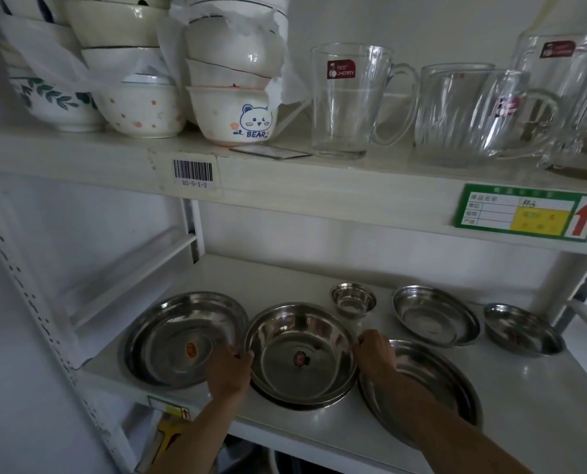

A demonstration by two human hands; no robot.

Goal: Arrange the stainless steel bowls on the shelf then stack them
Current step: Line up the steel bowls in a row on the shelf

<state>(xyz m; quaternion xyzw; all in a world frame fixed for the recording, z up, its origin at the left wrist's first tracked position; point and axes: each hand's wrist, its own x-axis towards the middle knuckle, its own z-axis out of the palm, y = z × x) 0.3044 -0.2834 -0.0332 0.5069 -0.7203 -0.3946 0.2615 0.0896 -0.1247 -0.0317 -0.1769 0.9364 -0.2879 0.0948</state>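
A shop or stockroom is indicated. A barcode label [193, 170] is stuck at 11 o'clock and a price tag [528, 211] at 3 o'clock on the shelf edge [319, 189]. Brand stickers are left on the glass mugs [350, 100] at 1 o'clock.

You have six stainless steel bowls upright on the lower shelf [541, 422]: a wide shallow one [179, 340] at left, a deep one [300, 354] beside it, a flat one [432, 381] front right, a tiny one [353, 299] behind, then a medium one [435, 314] and a small one [523, 330] far right.
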